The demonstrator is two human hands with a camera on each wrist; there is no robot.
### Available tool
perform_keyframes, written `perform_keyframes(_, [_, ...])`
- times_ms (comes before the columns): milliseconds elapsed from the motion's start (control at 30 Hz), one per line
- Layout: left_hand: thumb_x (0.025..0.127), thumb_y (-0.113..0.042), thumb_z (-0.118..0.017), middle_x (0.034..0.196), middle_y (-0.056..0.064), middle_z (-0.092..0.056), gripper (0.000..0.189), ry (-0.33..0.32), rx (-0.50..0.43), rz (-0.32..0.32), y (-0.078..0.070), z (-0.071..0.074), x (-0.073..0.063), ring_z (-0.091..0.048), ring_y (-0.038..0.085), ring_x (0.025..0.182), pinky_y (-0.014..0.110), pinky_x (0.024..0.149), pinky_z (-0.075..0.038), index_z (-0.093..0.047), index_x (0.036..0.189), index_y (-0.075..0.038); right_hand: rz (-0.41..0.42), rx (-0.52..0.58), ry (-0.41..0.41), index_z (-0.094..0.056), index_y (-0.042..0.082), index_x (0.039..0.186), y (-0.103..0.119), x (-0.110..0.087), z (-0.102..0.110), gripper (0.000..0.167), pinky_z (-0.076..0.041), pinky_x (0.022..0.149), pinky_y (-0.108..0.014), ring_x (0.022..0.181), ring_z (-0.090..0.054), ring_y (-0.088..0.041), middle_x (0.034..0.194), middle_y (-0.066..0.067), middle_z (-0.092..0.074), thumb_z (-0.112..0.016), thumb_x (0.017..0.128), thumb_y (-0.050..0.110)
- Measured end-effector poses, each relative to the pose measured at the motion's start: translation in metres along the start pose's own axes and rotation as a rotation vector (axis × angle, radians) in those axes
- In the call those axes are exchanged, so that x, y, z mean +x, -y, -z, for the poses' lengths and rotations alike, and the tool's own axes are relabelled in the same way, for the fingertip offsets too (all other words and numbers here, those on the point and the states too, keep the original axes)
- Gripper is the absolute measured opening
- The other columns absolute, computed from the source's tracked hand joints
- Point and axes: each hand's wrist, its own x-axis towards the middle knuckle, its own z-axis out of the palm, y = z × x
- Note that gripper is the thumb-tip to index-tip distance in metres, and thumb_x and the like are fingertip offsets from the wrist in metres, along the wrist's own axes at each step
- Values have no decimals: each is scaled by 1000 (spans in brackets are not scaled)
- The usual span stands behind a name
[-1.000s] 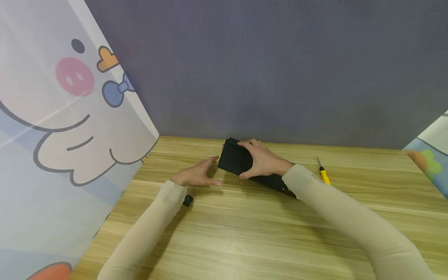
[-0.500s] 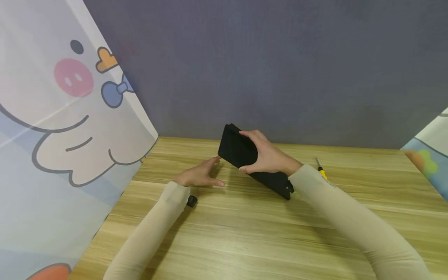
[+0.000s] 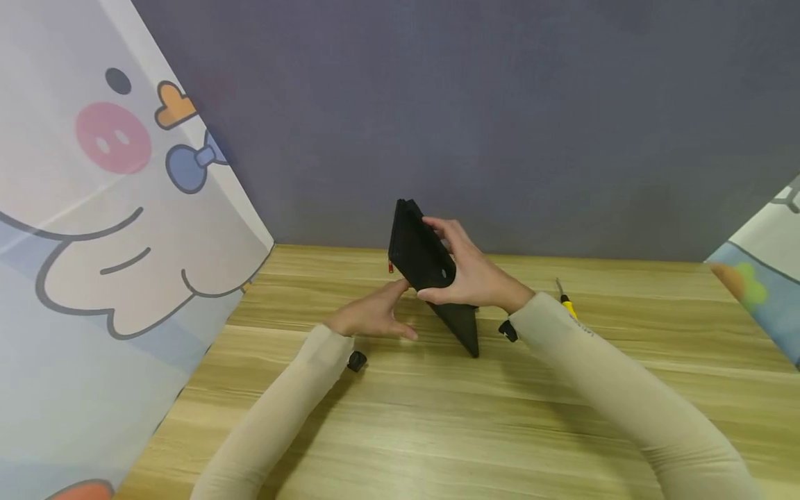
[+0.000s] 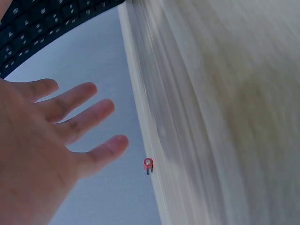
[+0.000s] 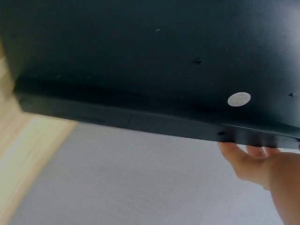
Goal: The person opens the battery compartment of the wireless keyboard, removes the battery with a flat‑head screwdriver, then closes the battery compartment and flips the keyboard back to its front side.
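Note:
A black keyboard [image 3: 412, 246] stands tilted up on the table, its flat underside facing me in the head view. My right hand [image 3: 478, 274] grips it across its width, thumb on the near long edge and fingers over the far one. The right wrist view shows the underside with a pale oval [image 5: 239, 99]. Its keys [image 4: 40, 28] show at the top of the left wrist view. My left hand [image 3: 375, 312] is held out at the keyboard's left, fingers spread and holding nothing; in the left wrist view its fingers [image 4: 89, 115] look apart from the keyboard.
On the wooden table [image 3: 400, 430], a small red cylinder [image 3: 390, 267], perhaps a battery, stands behind the keyboard. A yellow and black screwdriver [image 3: 567, 304] lies to the right, beyond my right sleeve. A grey partition [image 3: 500, 125] rises along the table's back edge.
My right hand has raised the keyboard's far end and turned it steeper, its near end swinging left. The red cylinder has come into clearer view. My left hand has shifted slightly right.

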Motion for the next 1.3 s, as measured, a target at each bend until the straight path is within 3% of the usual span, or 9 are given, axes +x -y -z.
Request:
perform_keyframes(100, [70, -33, -85, 154, -7, -14, 114, -24, 6, 29, -3, -2, 2, -18, 12, 138, 43, 107, -25, -4, 151, -35, 50, 59, -33, -14, 24, 151, 6, 1, 1, 103, -33, 101, -48, 128, -29, -22, 142, -5, -25, -79, 73, 41])
perform_keyframes(233, [69, -41, -84, 155, -4, -10, 118, -46, 34, 30, -5, -8, 5, -14, 13, 139, 42, 108, -23, 0, 151, -34, 118, 174, -87, -16, 5, 148, 22, -1, 4, 100, -32, 99, -56, 126, -30, -34, 141, -17, -26, -78, 76, 36])
perform_keyframes(400, [67, -57, -78, 156, 2, -7, 123, -44, 109, 4, -6, -15, 12, -14, 17, 140, 43, 108, -23, 5, 152, -25, 167, 261, -159, -14, -8, 141, 25, -5, 4, 102, -32, 96, -61, 123, -31, -43, 140, -26, -25, -75, 77, 42])
perform_keyframes(467, [66, -59, -78, 156, 3, -8, 124, -43, 129, 29, -8, -16, 13, -15, 18, 140, 43, 108, -24, 6, 152, -26, 172, 270, -177, -12, -10, 140, 24, -6, 4, 104, -33, 96, -60, 123, -31, -44, 140, -28, -24, -74, 77, 45])
perform_keyframes(700, [67, -58, -78, 156, 4, -10, 125, 11, 150, 95, -14, -21, 20, -18, 21, 139, 44, 107, -26, 12, 150, -30, 189, 300, -212, -9, -10, 139, 16, -14, 8, 109, -33, 96, -59, 123, -30, -44, 140, -28, -23, -74, 75, 50])
perform_keyframes(933, [67, -55, -80, 155, -7, -8, 125, 26, 119, 111, -20, -22, 24, -18, 17, 139, 45, 106, -26, 15, 147, -37, 142, 294, -195, -3, -7, 143, 13, -25, 16, 112, -31, 97, -60, 127, -27, -42, 142, -28, -17, -72, 76, 50])
perform_keyframes(1167, [71, -51, -79, 156, -7, 3, 123, 47, 47, 134, -23, -23, 26, -16, 15, 139, 41, 106, -28, 17, 146, -37, 59, 283, -172, 5, 4, 149, 13, -36, 26, 114, -19, 103, -61, 134, -18, -40, 145, -29, -9, -76, 78, 41])
perform_keyframes(1300, [71, -55, -77, 155, -7, 5, 121, 62, 53, 152, -24, -23, 27, -17, 15, 139, 41, 105, -30, 18, 146, -38, 40, 295, -177, 9, 6, 150, 11, -43, 33, 117, -11, 105, -61, 140, -3, -35, 150, -26, 3, -76, 78, 42])
